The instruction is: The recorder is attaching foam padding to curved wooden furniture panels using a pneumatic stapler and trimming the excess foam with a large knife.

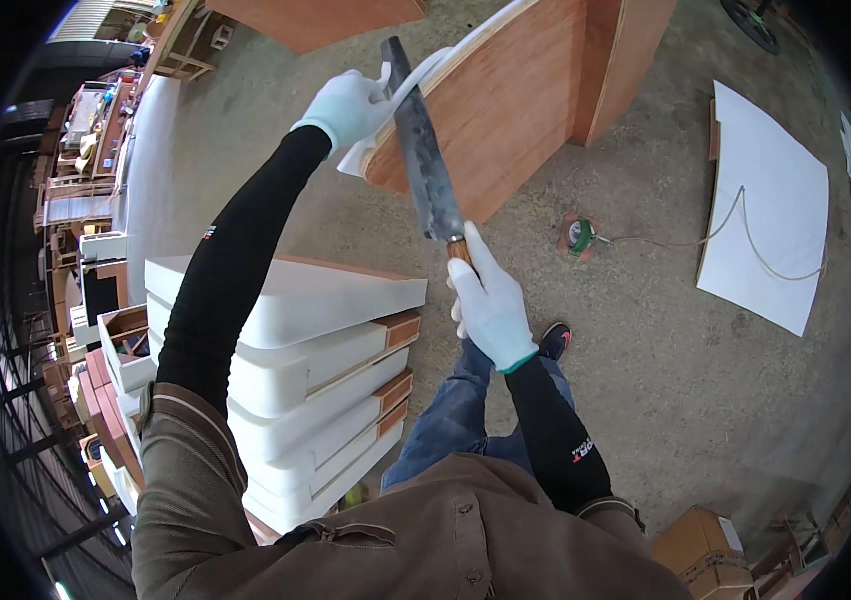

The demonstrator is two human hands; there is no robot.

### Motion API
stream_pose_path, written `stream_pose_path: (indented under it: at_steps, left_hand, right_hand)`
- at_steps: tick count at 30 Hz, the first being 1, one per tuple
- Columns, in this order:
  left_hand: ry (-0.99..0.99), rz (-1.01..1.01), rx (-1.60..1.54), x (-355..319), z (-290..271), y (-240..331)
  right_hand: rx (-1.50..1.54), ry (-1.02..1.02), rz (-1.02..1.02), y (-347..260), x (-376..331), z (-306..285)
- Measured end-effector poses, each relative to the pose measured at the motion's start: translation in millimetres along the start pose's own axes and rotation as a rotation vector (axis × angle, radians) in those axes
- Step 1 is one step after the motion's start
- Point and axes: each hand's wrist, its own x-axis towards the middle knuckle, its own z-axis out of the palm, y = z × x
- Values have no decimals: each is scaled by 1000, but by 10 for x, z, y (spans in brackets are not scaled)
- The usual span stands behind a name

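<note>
My right hand, in a white glove, is wrapped round the wooden handle of a long, dark flat file. The file points away from me and lies against the near end of a plywood panel piece with a white edge. My left hand, also gloved, is closed near the file's far end, close to the white edge; its fingers are partly hidden and seem to grip the blade there.
White rounded panels are stacked below my left arm. On the concrete floor to the right are a small green power tool with a hose and a white sheet. A cardboard box stands lower right. Workbenches line the left.
</note>
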Motion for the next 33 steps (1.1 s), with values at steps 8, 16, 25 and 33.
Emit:
stream_pose_path:
  at_steps: [8,16,25,33]
  left_hand:
    - [95,57,-20,5,39,25]
    - [57,67,75,61,85,1]
    - [121,5,-84,0,-76,13]
    - [-73,-110,-63,-586,2,-300]
  right_hand:
    - [-127,31,-94,234,-39,-11]
    - [-111,-5,-57,282,-218,-24]
    - [-260,-49,-104,432,-803,-209]
    - [-278,-93,-52,354,-844,-336]
